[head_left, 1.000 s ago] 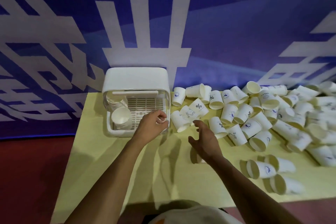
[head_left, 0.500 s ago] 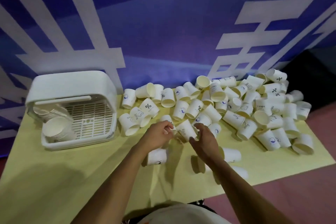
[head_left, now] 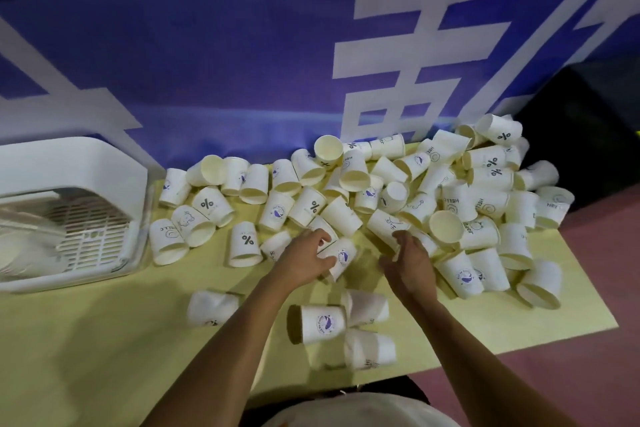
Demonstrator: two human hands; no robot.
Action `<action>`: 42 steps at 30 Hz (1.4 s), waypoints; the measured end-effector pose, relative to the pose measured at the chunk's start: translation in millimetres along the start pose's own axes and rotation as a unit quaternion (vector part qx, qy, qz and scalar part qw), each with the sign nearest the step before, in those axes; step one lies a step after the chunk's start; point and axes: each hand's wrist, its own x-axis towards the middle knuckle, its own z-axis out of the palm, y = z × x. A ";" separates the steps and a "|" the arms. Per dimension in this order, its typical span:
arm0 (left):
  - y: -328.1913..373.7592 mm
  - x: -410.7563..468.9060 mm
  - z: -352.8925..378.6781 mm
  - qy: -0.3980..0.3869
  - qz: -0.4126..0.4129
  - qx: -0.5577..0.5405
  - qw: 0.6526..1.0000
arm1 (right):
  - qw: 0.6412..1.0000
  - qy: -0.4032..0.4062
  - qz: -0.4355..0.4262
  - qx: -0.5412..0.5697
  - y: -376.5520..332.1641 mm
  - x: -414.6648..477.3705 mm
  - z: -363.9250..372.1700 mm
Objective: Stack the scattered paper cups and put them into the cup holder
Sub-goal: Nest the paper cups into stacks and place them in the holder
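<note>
The left hand point(head_left: 304, 262) has its fingers curled round a whale cup point(head_left: 343, 255) near the middle of the table point(head_left: 104, 340). The right hand point(head_left: 410, 263), fingers apart and holding nothing, reaches for a second cup point(head_left: 386, 224) in the big pile point(head_left: 485, 204) by the back right corner. It is best to turn both cups the same way, then slide one gently inside the other. The cup holder point(head_left: 86, 163) sits at the left edge.

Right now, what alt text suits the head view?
A person's left hand grips a whale-print paper cup while the right hand reaches into the heap of scattered cups on a yellow table; a white cup holder stands at left.
</note>
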 end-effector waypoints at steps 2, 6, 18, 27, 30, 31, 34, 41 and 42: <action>5.6 6.6 10.8 0.004 -0.011 0.019 1.000 | 1.000 -0.010 0.005 -0.004 13.8 4.1 -3.0; 15.1 15.1 26.0 0.029 -0.026 0.072 0.997 | 0.999 0.007 0.041 0.011 31.3 6.0 -1.8; 27.0 25.4 57.7 0.033 -0.069 0.188 0.979 | 0.968 0.076 0.184 0.150 56.2 7.1 18.8; 36.7 35.3 53.9 0.010 -0.040 0.144 0.989 | 0.954 0.037 0.237 0.182 60.8 14.3 15.8; 43.2 36.9 51.7 0.009 -0.025 0.135 0.991 | 0.953 0.028 0.245 0.176 58.8 10.1 15.6; 44.7 36.9 50.7 0.010 -0.022 0.129 0.991 | 0.953 0.022 0.247 0.175 58.1 7.8 16.1; 48.6 37.0 44.5 0.021 -0.011 0.109 0.994 | 0.952 0.021 0.251 0.177 56.3 0.6 19.0; 43.4 29.1 12.9 0.068 0.001 0.025 0.997 | 0.959 0.062 0.193 0.197 32.0 -27.2 21.6; 39.9 25.7 6.3 0.076 0.002 0.010 0.997 | 0.960 0.064 0.179 0.205 24.3 -30.5 23.4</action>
